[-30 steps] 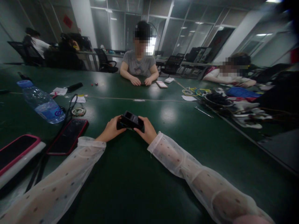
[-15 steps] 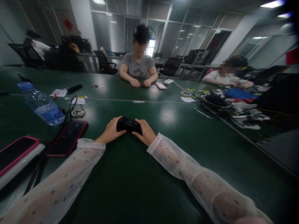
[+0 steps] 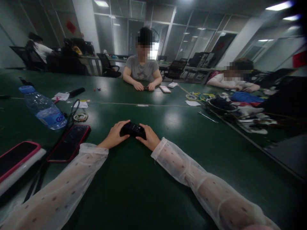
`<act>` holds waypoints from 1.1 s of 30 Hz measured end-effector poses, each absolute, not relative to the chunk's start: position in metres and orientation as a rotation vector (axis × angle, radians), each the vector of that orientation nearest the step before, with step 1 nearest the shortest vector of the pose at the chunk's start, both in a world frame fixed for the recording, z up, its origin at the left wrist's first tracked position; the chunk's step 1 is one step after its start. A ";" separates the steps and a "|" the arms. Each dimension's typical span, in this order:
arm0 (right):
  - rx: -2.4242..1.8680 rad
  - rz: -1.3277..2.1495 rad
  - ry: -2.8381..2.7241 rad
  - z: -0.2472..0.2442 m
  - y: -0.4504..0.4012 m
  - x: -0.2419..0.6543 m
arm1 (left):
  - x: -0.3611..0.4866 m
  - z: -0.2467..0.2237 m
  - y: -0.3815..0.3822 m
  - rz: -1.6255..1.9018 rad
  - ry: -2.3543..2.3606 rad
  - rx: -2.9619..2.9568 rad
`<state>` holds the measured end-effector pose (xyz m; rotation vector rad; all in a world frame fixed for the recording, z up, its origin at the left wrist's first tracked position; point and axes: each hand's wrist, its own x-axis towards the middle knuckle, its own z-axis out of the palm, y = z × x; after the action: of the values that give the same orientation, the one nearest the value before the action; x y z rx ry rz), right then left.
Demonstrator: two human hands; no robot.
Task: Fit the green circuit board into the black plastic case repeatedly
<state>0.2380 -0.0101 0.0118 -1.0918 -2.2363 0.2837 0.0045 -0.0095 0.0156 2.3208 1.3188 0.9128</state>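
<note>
A small black device with a screen is held between both my hands, just above or on the green table; I cannot tell whether it touches. My left hand grips its left end, thumb along the near side and fingers over the top. At the right end, my right hand has its fingers and thumb closed around the edge. Faint light marks show on the dark screen. Sheer white dotted sleeves cover both forearms. To the left of my left hand lies a phone in a red case.
A water bottle, a cable coil and a pink-cased phone are on the left. Right of my hands lie a wrench and a heap of cables and parts. A person in grey sits opposite.
My left fingers have shifted slightly right over the device's top left corner, covering more of the screen. The right hand keeps its hold.
</note>
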 end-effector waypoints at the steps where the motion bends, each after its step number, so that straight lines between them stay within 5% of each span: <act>1: -1.089 0.291 -2.235 0.011 -0.009 0.238 | 0.005 0.016 -0.010 0.906 1.324 2.319; 33: -1.283 0.321 -1.761 -0.008 0.010 0.251 | 0.002 0.007 -0.006 0.947 1.396 2.106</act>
<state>0.2506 0.0103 -0.0076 -1.2827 -1.7607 0.3207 0.0019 -0.0064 0.0074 2.1058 1.3964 0.9467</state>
